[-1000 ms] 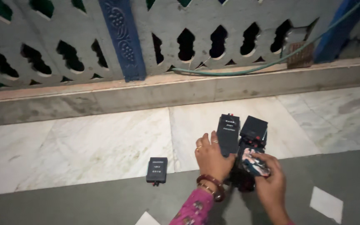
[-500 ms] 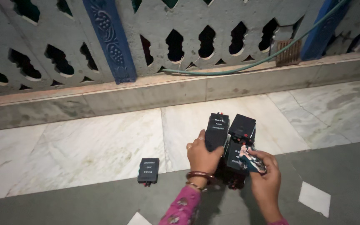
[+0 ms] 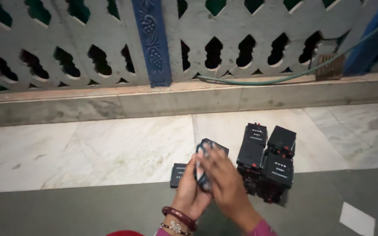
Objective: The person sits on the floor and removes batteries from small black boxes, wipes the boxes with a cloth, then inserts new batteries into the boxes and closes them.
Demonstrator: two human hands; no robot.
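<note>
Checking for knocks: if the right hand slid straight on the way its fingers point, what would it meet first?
The right hand points up-left over the small black box both hands hold; beyond that only bare marble floor shows, though depth is unclear.

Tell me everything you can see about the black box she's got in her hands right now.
The black box is a small rectangular block, matte and plastic-looking, held tilted above the marble floor. Only its upper corner shows; the rest is hidden by the hands. The left hand cups it from below and the side, while the right hand presses a dark patterned cloth against its face. It touches neither the stack of similar boxes to its right nor the floor.
</note>
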